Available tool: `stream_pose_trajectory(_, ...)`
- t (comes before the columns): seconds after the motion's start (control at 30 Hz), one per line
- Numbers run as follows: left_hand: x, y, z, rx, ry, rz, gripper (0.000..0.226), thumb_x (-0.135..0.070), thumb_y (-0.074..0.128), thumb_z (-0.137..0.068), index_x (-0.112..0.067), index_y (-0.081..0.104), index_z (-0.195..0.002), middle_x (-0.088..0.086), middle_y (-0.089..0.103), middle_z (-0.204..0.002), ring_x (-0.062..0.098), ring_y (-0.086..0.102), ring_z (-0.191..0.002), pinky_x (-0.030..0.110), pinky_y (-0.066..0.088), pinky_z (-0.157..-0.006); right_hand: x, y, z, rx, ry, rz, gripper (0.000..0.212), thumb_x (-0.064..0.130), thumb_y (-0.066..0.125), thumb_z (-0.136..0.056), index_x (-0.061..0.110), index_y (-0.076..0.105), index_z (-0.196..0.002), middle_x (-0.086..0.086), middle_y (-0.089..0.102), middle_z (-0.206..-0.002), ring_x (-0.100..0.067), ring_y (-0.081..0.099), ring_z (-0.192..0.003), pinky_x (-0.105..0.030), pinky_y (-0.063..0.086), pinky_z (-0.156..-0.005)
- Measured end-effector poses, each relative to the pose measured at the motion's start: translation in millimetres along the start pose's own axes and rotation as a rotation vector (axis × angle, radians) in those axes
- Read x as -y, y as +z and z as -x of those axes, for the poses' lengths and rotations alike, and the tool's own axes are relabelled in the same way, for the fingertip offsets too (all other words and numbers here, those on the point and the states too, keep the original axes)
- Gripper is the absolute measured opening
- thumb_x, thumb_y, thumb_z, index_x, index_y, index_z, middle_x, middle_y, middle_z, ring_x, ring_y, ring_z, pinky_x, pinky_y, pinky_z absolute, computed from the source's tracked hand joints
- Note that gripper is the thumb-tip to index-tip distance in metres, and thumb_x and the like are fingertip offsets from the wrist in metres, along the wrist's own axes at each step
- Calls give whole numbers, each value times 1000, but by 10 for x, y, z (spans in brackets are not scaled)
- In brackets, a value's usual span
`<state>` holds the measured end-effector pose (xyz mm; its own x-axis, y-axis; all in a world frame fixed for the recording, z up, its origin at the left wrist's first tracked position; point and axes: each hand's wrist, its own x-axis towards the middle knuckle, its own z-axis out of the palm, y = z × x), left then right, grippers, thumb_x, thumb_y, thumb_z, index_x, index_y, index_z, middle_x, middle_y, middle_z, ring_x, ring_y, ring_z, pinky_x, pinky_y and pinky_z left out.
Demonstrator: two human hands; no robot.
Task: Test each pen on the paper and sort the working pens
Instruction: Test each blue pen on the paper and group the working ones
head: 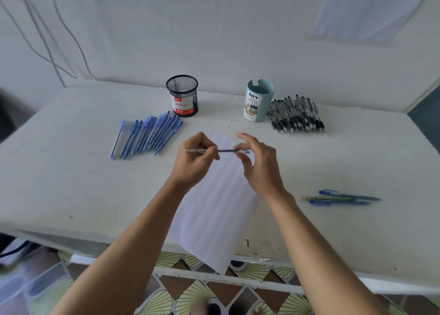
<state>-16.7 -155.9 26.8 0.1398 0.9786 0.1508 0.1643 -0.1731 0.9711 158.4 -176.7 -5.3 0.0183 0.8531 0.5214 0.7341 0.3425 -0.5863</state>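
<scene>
Clear plastic with a blue end, a slim pen [226, 151] is gripped by the left hand [197, 157] and pinched by the right hand [258, 164] above the white paper sheet [214, 209], with the blue pens [147, 136] and black pens [295, 116] judged mostly untested.

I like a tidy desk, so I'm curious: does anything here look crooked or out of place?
The white sheet of paper lies skewed on the white table, and its near corner hangs over the front edge. The blue pens and black pens lie beside the black mesh cup and teal plastic cup.
</scene>
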Motion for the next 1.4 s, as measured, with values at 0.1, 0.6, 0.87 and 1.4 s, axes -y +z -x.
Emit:
stream_pose_trajectory(0.1,45,-14,10,65,-43,9,13,-5,61,-87,-11,63,-76,4,72,-72,14,54,-63,34,45,-61,-30,22,-7,43,-39,-2,44,0,67,-90,16,58,-130,12,71,-100,-16,64,-96,-5,25,-96)
stream_pose_trajectory(0.6,310,-296,-240,-323,-60,-189,8,-20,68,-92,-21,74,-86,-7,71,-78,6,65,-73,26,50,-66,-157,134,-55,336,249,359,62,37,54,-97,23,31,-153,-3,19,-165,-22,19,-151,-48,17,-118)
stream_pose_trajectory(0.87,554,-554,-370,-261,-65,-703,25,-6,61,-92,-1,68,-115,16,73,-104,34,65,-97,31,43,-83,-269,96,49,564,316,493,61,55,29,-101,33,16,-157,1,2,-168,-22,-3,-154,-51,-2,-122)
stream_pose_trajectory(1.4,489,-443,-359,-298,-100,-974,23,-25,62,-93,-11,63,-112,10,65,-116,30,55,-111,36,44,-72,-288,104,34,519,356,424,59,54,39,-99,35,27,-154,2,11,-167,-21,5,-154,-49,0,-121)
